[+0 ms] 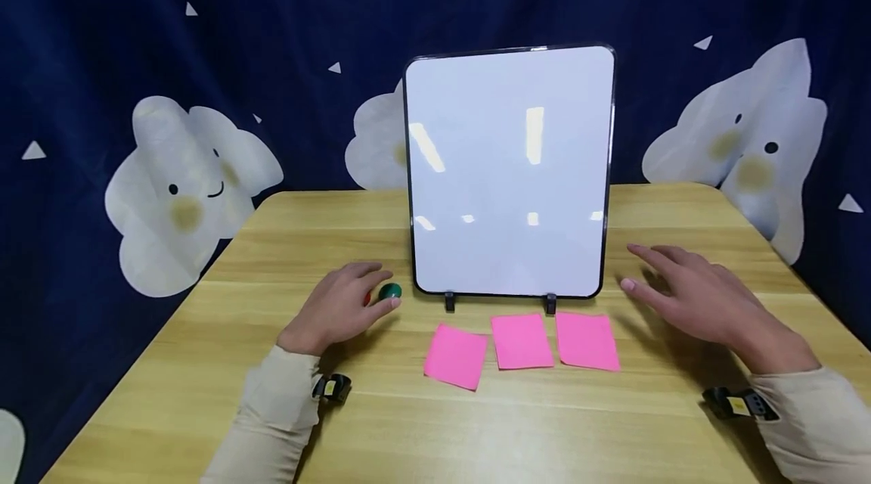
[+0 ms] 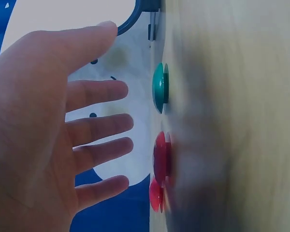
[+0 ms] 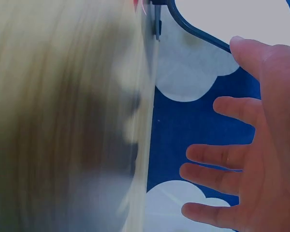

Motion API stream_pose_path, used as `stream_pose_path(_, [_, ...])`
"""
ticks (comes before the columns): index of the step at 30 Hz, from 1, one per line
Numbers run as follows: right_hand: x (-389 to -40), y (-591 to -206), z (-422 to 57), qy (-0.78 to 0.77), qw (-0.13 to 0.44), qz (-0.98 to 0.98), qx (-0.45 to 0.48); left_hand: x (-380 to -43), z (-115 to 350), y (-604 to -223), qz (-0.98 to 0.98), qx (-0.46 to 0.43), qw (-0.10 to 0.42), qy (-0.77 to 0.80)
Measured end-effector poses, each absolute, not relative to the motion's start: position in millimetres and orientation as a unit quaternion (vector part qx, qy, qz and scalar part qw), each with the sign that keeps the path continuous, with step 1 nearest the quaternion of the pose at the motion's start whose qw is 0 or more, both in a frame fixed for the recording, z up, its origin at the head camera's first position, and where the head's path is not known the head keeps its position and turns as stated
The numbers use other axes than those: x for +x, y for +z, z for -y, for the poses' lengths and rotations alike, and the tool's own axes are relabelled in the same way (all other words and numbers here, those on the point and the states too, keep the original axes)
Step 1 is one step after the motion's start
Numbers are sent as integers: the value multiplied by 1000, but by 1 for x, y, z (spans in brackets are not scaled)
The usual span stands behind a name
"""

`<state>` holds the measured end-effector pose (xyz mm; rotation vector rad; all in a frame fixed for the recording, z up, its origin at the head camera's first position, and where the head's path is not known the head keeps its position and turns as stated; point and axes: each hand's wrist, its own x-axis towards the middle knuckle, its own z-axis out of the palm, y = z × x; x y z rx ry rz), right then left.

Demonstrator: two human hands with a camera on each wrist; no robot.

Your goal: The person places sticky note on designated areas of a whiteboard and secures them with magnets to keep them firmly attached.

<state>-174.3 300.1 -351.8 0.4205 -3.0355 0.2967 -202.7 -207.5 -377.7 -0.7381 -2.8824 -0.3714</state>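
My left hand point(image 1: 336, 306) hovers over the table's left side with fingers spread and nothing in its grasp. Just below it, a green button magnet point(image 2: 159, 88) and two red button magnets point(image 2: 160, 158) sit on the table; in the head view the hand mostly covers the red ones. On the right, my right hand point(image 1: 704, 295) is held above the wood, fingers apart, palm bare in the right wrist view. Between the hands a whiteboard point(image 1: 506, 181) with a black frame stands upright. Three pink sticky notes point(image 1: 522, 342) lie in a row in front of it.
Two small black feet point(image 1: 450, 302) support the whiteboard's lower edge. The wooden table point(image 1: 517, 431) reaches back to a dark blue curtain point(image 1: 286, 38) printed with white clouds. A black wrist strap point(image 1: 333, 387) is worn at each cuff.
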Motion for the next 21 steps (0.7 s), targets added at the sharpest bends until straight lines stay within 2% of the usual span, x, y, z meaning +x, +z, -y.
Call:
stream_pose_path(11, [-172, -354, -290, 110, 31, 982, 152, -204, 208, -378, 956, -241, 56, -155])
stream_pose_path(21, [-172, -356, -285, 128, 34, 974, 183, -202, 209, -375, 953, -246, 75, -163])
